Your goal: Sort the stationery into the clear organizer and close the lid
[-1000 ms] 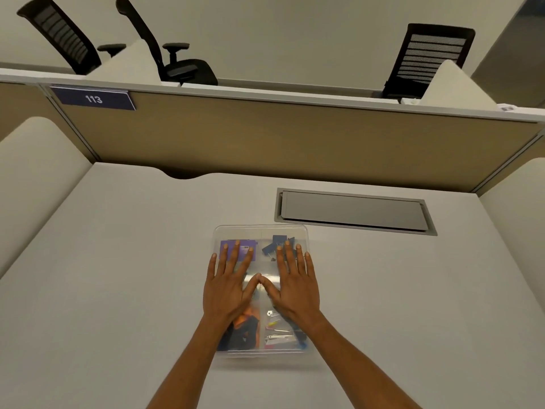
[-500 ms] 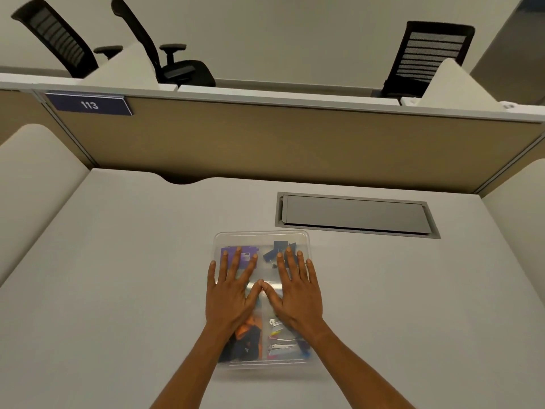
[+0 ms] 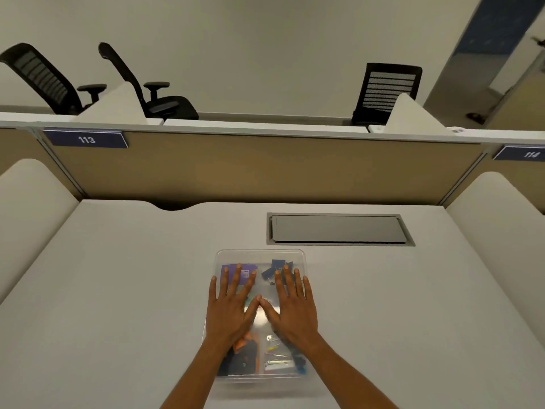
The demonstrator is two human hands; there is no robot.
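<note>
The clear organizer [image 3: 261, 256] lies on the desk in front of me with its transparent lid down. Both palms rest flat on that lid, thumbs touching in the middle. My left hand [image 3: 231, 308] covers the left half and my right hand [image 3: 292, 305] the right half, fingers spread. Through the plastic I see a purple pad [image 3: 233, 271] at the far left, dark binder clips [image 3: 275, 268] at the far right, orange and black items [image 3: 246, 354] at the near left, and small clips and pins [image 3: 277, 354] at the near right.
A grey cable hatch [image 3: 339, 228] is set into the desk just beyond the organizer, to the right. A tan partition [image 3: 265, 169] closes the back, with padded side panels left and right. Office chairs stand behind the partition.
Both hands stay flat on the lid in the same pose. My view has tilted upward, so the organizer and hands sit lower in the frame.
</note>
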